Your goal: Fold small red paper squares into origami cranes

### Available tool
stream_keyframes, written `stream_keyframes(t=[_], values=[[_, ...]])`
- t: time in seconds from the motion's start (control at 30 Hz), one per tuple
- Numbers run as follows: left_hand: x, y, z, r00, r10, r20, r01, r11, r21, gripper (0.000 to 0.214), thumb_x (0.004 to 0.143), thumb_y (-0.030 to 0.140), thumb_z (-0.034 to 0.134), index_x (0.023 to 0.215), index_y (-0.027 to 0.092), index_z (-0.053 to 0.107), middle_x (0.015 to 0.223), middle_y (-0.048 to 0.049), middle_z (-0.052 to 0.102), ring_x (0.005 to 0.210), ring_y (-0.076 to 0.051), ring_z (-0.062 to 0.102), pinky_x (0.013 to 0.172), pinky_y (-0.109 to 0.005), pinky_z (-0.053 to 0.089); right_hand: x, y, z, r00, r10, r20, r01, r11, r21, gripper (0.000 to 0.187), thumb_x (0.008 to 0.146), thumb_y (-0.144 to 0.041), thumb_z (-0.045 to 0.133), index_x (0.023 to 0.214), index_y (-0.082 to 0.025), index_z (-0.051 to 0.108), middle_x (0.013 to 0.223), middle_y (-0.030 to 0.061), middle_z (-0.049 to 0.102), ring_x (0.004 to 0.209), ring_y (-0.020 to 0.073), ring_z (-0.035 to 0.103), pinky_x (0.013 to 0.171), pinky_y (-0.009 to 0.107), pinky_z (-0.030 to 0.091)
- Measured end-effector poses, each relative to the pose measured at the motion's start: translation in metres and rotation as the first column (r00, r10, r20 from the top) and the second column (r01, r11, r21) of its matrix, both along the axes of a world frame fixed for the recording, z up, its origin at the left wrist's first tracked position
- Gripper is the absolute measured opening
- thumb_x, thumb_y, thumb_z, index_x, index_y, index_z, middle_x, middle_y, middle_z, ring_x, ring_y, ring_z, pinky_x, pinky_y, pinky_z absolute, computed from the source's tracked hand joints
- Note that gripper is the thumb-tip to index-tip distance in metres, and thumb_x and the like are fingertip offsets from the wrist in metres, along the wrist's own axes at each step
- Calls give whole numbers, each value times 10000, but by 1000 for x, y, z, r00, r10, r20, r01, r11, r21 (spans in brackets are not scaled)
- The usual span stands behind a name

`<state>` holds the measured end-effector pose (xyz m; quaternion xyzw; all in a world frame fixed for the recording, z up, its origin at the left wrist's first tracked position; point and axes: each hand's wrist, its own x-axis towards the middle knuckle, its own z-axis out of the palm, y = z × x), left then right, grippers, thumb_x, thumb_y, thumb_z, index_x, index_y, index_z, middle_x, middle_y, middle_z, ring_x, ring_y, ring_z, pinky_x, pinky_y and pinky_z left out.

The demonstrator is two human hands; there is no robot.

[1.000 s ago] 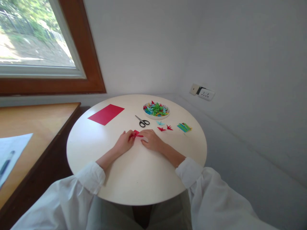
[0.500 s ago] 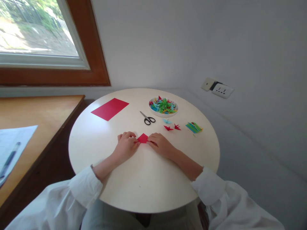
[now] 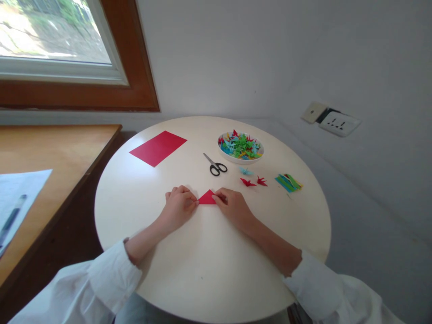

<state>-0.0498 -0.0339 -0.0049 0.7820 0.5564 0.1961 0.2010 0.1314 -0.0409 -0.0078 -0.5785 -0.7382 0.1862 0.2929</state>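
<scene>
Round white table (image 3: 209,252), hands (image 3: 178,204) pinching red triangle (image 3: 207,199), edge (image 3: 96,202) well apart

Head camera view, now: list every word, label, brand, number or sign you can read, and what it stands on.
Readable text: none.
White sheet on the wooden desk: faint marks, too blurred to read.
Wall socket: dark holes, no legible lettering.
Scissors: no brand can be made out.
Red paper triangle: no visible text.
</scene>
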Motion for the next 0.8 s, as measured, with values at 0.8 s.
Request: stream_keyframes(t=[0.8], values=[[13, -37, 2, 885, -275, -376, 430, 793, 432, 393, 896, 242, 357, 1194, 24, 489, 1214, -183, 566, 1149, -276, 508, 964, -417, 413, 0, 4, -2, 994, 3, 112, 4, 998, -61, 92, 824, -196, 491, 813, -190, 582, 761, 19, 662, 679, 153, 568, 663, 264, 395]])
